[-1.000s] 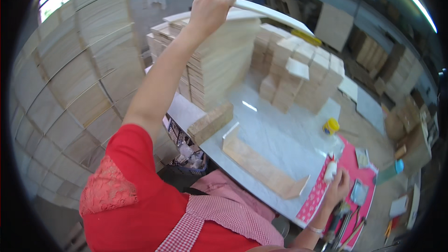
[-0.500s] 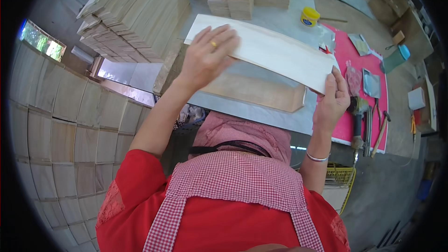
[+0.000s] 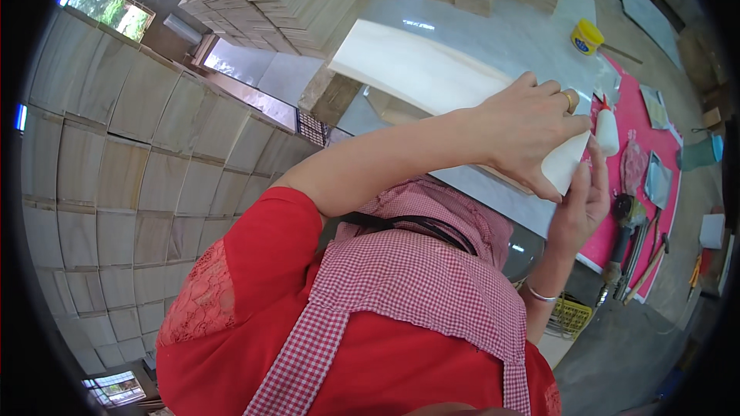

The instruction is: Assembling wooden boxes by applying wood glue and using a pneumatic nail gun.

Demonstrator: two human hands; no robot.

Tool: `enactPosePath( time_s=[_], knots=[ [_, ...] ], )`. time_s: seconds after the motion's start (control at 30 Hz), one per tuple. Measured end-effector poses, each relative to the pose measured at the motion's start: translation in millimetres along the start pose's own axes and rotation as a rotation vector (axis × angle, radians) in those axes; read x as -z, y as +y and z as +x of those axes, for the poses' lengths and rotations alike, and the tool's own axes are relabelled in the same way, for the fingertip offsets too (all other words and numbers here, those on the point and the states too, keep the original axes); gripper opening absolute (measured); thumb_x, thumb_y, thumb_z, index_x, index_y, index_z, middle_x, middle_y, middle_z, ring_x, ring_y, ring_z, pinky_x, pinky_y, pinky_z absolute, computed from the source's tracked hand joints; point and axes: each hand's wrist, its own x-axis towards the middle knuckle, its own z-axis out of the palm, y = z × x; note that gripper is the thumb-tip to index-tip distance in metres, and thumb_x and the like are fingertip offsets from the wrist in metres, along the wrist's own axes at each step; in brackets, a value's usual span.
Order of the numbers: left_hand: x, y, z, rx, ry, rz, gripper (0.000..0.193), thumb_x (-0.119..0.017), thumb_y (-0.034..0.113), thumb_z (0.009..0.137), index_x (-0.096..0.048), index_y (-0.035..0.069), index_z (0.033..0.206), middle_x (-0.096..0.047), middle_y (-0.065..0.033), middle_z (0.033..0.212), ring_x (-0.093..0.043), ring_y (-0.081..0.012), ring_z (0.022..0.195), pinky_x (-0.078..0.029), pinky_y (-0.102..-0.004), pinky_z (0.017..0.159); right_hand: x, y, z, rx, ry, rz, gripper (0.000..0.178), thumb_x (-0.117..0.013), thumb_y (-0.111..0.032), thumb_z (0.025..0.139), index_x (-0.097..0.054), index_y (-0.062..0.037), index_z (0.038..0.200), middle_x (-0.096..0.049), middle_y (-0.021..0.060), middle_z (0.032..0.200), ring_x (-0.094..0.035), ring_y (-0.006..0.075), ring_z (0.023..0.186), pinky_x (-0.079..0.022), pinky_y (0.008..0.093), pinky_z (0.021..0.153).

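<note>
A long pale wooden board (image 3: pixel 416 62) slants from upper left to lower right above the table. My left hand (image 3: pixel 532 131), with a ring on one finger, reaches across to the board's right end. Its curved fingers lie at the far edge, and the thumb side is at the near edge. At the same end my right hand (image 3: pixel 583 204) pinches the corner between thumb and fingers. Beneath the board, a shallow wooden box or frame (image 3: pixel 397 108) sits on the table, mostly hidden by the board and my left arm.
Tall stacks of thin wooden boards (image 3: pixel 285 0) stand at the back left. A yellow tub (image 3: pixel 587 36) is at the back right, near a white glue bottle (image 3: pixel 607 131). On the pink mat (image 3: pixel 647 108) lie a power tool (image 3: pixel 626 223) and a hammer (image 3: pixel 651 266).
My left hand has moved right, from the board's left part to its right end. My right hand still holds that end. The view has shifted and turned.
</note>
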Motion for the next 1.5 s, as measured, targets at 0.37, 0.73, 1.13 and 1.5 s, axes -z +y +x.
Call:
enactPosePath(
  time_s=[0.37,0.73,1.13,1.5],
  knots=[
    [4,-23,-30,0.151,-0.039,-0.039,0.08,-0.085,0.041,0.054,-0.058,0.007,0.121,-0.059,-0.0117,0.112,-0.059,-0.0319,0.099,-0.044,-0.0418,0.083,65,60,15,-0.136,-0.484,-0.498,0.104,-0.086,-0.011,0.061,-0.034,-0.0101,0.151,-0.047,0.0067,0.142,-0.056,0.0199,0.097,-0.051,0.0304,0.077],
    [-21,-18,-28,0.21,-0.124,-0.036,0.084,-0.086,0.041,0.05,-0.058,0.009,0.123,-0.058,-0.0092,0.11,-0.058,-0.0286,0.1,-0.041,-0.0407,0.082,19,72,11,-0.055,-0.52,-0.505,0.095,-0.084,-0.011,0.062,-0.038,-0.0068,0.145,-0.053,0.0103,0.127,-0.057,0.0209,0.088,-0.051,0.0313,0.076],
    [-33,-22,-21,0.197,-0.198,-0.117,0.084,-0.085,0.036,0.05,-0.057,0.009,0.125,-0.058,-0.0106,0.112,-0.057,-0.0307,0.101,-0.04,-0.0404,0.085,21,76,11,-0.009,-0.522,-0.501,0.091,-0.084,-0.016,0.064,-0.039,-0.0061,0.143,-0.054,0.0125,0.125,-0.059,0.0265,0.089,-0.053,0.0348,0.079],
    [-35,-23,-18,0.202,-0.22,-0.135,0.085,-0.085,0.038,0.049,-0.058,0.008,0.125,-0.058,-0.0113,0.113,-0.057,-0.0308,0.102,-0.04,-0.0407,0.086,21,80,10,0.035,-0.515,-0.513,0.092,-0.084,-0.016,0.063,-0.039,-0.0062,0.142,-0.054,0.0134,0.123,-0.06,0.0284,0.088,-0.054,0.0364,0.078]
  ],
)
